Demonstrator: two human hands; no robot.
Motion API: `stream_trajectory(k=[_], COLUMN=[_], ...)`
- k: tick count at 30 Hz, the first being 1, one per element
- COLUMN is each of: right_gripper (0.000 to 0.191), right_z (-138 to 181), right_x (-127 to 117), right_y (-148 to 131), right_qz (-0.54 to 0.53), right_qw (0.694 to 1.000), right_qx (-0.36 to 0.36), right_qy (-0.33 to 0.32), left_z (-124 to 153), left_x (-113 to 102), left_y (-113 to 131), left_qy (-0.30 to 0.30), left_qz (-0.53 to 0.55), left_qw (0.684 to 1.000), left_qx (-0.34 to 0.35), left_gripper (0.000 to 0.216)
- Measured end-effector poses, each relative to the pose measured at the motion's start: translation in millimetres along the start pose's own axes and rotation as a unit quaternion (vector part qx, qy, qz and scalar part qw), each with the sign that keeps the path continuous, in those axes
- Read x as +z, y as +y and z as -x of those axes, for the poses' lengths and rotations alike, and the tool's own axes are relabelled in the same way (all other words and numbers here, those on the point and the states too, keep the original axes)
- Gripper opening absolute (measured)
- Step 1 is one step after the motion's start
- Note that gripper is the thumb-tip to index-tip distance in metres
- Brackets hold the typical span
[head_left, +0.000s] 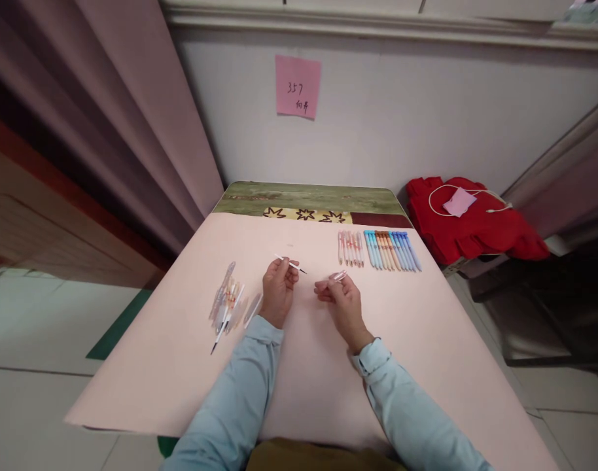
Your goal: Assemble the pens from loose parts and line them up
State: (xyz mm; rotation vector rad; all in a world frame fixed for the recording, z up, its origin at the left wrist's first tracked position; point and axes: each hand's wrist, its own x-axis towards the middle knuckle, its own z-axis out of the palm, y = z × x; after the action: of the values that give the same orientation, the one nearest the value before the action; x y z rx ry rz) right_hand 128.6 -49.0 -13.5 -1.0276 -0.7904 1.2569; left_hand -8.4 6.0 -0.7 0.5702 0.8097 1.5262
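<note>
My left hand (278, 288) is closed in a pinch on a thin white pen refill (290, 263) whose dark tip points right. My right hand (342, 302) is closed on a small clear pen part (339, 276) held at the fingertips. The two hands are a little apart over the middle of the pink table (181, 366). A loose pile of pen parts and refills (230, 304) lies just left of my left hand. A neat row of assembled pens (377, 250), pink ones then blue and orange ones, lies beyond my right hand.
A pink sticky note (298, 86) hangs on the wall ahead. A red cloth with a white cord (468, 219) lies on a seat to the right. Curtains (132, 111) hang at the left. The table's far end shows a green patterned surface (309, 198).
</note>
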Motion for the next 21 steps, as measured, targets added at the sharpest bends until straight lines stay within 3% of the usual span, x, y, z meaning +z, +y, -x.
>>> stream_trajectory(k=[8,14,16,18,21], right_gripper=[0.025,0.028,0.024,0.02,0.015], right_z=[-4,-5,-4,-4,-4], right_x=[-3,-6,-7,-7,-7], right_y=[3,6,7,6,7], right_qz=[-0.011,-0.012,-0.015,-0.018,-0.036], right_qw=[1.0,1.0,1.0,1.0,0.999], right_qx=[-0.021,-0.006,-0.007,-0.007,-0.008], right_qy=[0.001,-0.004,-0.011,-0.015,-0.023], left_z=[6,19,25,32,46], left_x=[3,-6,-18,-32,-48], left_y=[0,69,92,104,104], left_qy=[0.002,0.051,0.094,0.123,0.077], left_qz=[-0.07,-0.197,-0.31,-0.458,-0.644], left_qw=[0.998,0.972,0.931,0.863,0.751], left_qx=[-0.008,0.121,0.167,0.177,0.122], left_gripper=[0.025,0.016,0.013,0.014,0.014])
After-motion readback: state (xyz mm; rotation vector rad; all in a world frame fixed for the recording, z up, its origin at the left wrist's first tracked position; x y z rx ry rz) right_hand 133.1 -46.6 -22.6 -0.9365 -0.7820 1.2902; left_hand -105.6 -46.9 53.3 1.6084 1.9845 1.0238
